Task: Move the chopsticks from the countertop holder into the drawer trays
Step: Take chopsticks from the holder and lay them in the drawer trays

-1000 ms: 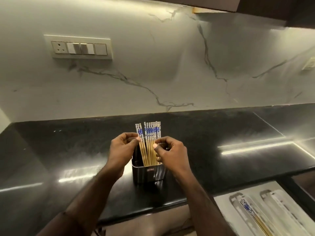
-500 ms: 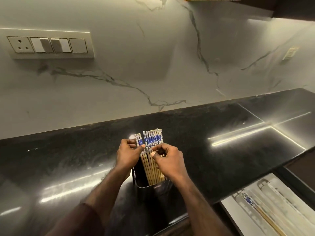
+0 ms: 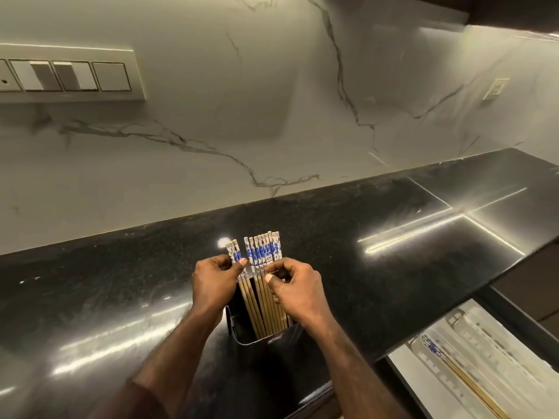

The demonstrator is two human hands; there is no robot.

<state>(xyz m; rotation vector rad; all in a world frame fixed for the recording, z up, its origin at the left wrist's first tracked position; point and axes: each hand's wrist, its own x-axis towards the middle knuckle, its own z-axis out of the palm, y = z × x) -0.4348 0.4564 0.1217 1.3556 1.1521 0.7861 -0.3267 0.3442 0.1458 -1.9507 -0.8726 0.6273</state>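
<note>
Several bamboo chopsticks [image 3: 263, 252] with blue-and-white tops stand upright in a dark square holder [image 3: 272, 343] on the black countertop [image 3: 90, 297]. My left hand [image 3: 213, 282] pinches a pair of them at the left of the bunch, a little apart from the rest. My right hand [image 3: 295, 290] pinches the chopsticks at the right side of the bunch, thumb in front. At the lower right an open drawer holds pale trays [image 3: 484, 358]; one pair of chopsticks [image 3: 453, 370] lies in the left tray.
A marble backsplash [image 3: 272, 116] rises behind the counter, with a switch panel [image 3: 69, 74] at the upper left and a small socket [image 3: 496, 87] at the right. The open drawer's dark front edge [image 3: 393, 376] juts out below the counter.
The view has tilted and shifted left. My left hand has drawn a pair of chopsticks slightly away from the bunch to the left; both hands stay on the chopsticks in the holder.
</note>
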